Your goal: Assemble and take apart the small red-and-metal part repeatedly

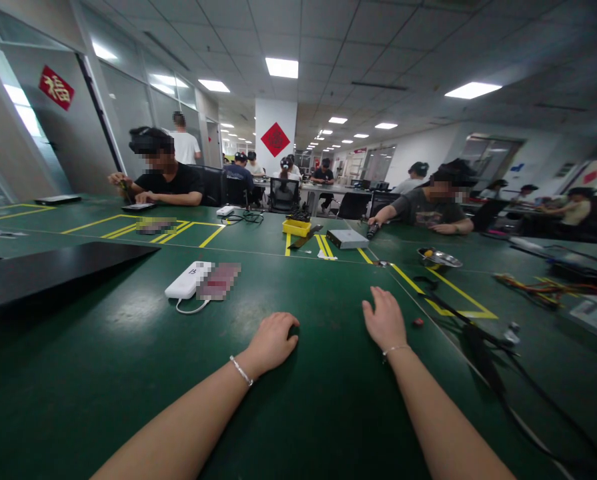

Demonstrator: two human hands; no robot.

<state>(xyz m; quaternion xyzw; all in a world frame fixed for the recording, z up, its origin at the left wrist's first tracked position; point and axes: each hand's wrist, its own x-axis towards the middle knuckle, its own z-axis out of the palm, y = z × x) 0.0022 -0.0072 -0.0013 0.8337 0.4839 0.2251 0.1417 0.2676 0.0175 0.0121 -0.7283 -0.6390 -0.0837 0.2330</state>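
Note:
Both my forearms reach out over a green table (128,373), each wrist wearing a thin bracelet. My left hand (273,340) rests on the table with its fingers curled under, and I see nothing in it. My right hand (384,319) lies flat, palm down, fingers stretched forward and holding nothing. A white power bank (188,280) with a short cable lies ahead of my left hand, well apart from it. A small dark red object (417,322) sits just right of my right hand.
A black flat panel (53,267) lies at the left. Further off are a yellow tray (297,227), a grey box (347,239) and a metal dish (439,258). Black cables (483,353) trail at the right. Other people sit working at the far side.

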